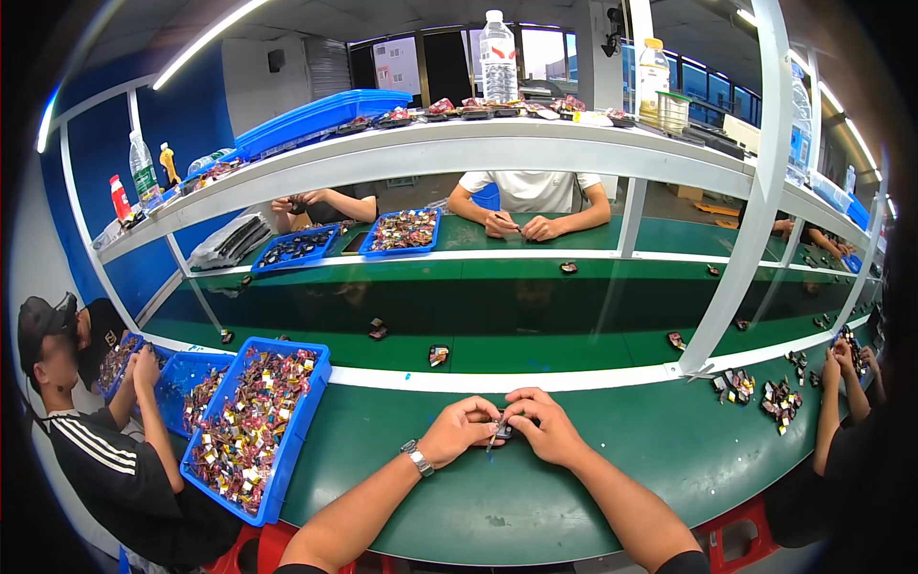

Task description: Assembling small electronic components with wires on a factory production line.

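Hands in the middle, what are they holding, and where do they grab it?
Both hands, left hand and right hand, pinch one small dark part between their fingertips, by its ends. What it is cannot be told.

Both hands (505,427) together, fingers (490,409) pinched.

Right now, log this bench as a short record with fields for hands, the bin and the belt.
left hand: left hand pinches a small dark part at one end
right hand: right hand grips the same part from the other side
bin: blue bin of small mixed-colour pieces, to the person's left
belt: green belt carrying scattered small parts
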The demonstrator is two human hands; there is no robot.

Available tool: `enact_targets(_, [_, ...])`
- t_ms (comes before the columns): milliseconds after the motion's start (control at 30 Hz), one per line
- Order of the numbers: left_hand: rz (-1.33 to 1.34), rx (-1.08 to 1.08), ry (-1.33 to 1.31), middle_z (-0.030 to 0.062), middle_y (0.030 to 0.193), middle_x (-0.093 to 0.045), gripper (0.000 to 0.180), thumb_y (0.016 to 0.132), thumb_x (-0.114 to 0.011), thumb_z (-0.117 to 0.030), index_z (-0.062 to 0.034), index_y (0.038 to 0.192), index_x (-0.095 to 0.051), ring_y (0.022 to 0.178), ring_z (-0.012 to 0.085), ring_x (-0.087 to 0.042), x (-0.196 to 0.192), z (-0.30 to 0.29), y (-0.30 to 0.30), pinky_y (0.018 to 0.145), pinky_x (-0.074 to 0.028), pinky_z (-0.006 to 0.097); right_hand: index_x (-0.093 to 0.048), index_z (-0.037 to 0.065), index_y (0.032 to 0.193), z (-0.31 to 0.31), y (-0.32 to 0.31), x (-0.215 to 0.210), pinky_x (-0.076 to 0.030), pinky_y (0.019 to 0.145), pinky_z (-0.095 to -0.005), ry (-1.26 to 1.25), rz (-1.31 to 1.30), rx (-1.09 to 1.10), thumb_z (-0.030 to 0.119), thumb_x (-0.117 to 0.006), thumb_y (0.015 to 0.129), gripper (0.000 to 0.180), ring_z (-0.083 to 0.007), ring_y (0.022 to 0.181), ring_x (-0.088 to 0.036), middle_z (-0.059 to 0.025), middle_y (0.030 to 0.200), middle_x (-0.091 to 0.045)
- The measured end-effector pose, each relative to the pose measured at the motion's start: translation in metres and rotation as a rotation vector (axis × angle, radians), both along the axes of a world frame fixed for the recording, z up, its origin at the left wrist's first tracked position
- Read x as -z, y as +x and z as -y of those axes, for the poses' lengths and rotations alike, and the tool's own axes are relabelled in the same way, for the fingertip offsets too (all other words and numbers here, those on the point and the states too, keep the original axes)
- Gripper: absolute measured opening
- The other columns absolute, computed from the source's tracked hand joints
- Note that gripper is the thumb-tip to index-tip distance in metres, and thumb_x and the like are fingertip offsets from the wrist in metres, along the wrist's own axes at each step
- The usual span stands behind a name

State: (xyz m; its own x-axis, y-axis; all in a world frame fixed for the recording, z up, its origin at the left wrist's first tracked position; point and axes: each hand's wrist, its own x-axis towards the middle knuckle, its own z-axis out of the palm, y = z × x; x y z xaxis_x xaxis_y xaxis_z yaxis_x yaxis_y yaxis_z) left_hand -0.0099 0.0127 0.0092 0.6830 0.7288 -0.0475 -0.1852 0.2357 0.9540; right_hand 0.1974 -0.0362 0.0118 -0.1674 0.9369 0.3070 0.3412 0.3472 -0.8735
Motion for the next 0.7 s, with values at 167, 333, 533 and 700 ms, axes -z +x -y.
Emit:
enact_targets(167, [-0.026,-0.011,0.041,0.0111,0.11,-0.063,0.015,0.094,-0.06,-0.002,0.0006,0.108,-0.056,0.1,0.0178,-0.065,0.0004,-0.0008,-0.0005,0.089,-0.059,0.035,-0.068,0.005,0.098,0.0002,-0.0003,-0.0038,-0.049,0.081,-0.029,0.014,0.023,-0.007,0.005,-0.06,0.091,0.01,-0.0158,0.093,-0.061,-0.0073,0.124,-0.055])
enact_targets(333, [-0.067,-0.005,0.058,0.0089,0.108,-0.064,0.013,0.096,-0.06,-0.007,-0.0008,0.107,-0.057,0.099,0.0162,-0.065,-0.003,0.0011,0.0,0.089,-0.058,0.033,-0.068,0.007,0.1,0.0,0.0025,-0.0028,-0.044,0.096,-0.036,0.09,0.117,-0.05,0.01,-0.06,0.092,0.012,-0.0251,0.115,-0.051,-0.0077,0.128,-0.053])
enact_targets(533, [-0.029,0.008,-0.029,0.008,0.104,-0.066,0.012,0.098,-0.058,-0.011,-0.0017,0.105,-0.056,0.097,0.0141,-0.065,-0.0019,0.0048,0.0026,0.086,-0.058,0.032,-0.067,0.007,0.1,0.0017,0.0017,-0.0009,-0.039,0.104,-0.0395,0.125,0.181,-0.064,0.012,-0.061,0.092,0.011,-0.0296,0.124,-0.045,-0.0085,0.133,-0.05])
enact_targets(700, [-0.059,-0.039,0.022,0.0089,0.108,-0.066,0.013,0.098,-0.057,-0.008,-0.0025,0.109,-0.055,0.097,0.0124,-0.064,0.0016,0.0029,-0.0002,0.085,-0.056,0.031,-0.066,0.007,0.098,0.005,-0.0057,-0.0052,-0.039,0.104,-0.0401,0.107,0.126,-0.065,0.013,-0.061,0.092,0.01,-0.0304,0.124,-0.045,-0.0089,0.132,-0.052])
